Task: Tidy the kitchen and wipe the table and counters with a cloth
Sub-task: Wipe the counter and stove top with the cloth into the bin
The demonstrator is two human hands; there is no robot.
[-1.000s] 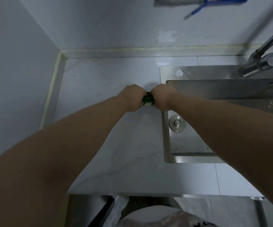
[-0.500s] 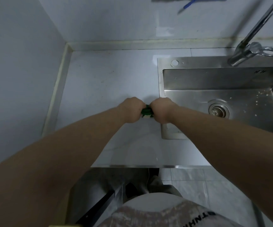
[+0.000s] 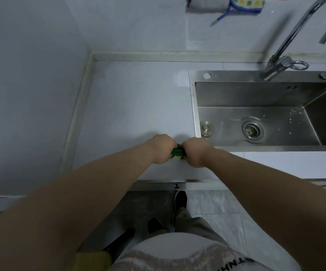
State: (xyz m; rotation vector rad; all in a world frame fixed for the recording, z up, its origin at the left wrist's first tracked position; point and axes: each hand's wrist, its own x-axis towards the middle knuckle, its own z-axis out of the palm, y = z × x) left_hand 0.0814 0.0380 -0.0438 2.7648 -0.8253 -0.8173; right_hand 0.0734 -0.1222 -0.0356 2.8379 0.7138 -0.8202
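Nearer the front edge of the pale grey surface [image 3: 134, 106] now, left hand [image 3: 161, 148] and right hand [image 3: 196, 151] both clench a small green-and-yellow sponge [image 3: 177, 152] — steel sink [image 3: 256, 94] at 2 o'clock.

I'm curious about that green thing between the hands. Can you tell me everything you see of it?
The green thing is small and dark green, with a pale yellowish bit underneath; it may be a sponge or cloth. Only its bunched middle shows, since the left hand and right hand grip its ends. It is over the white counter, near the front edge, left of the sink.
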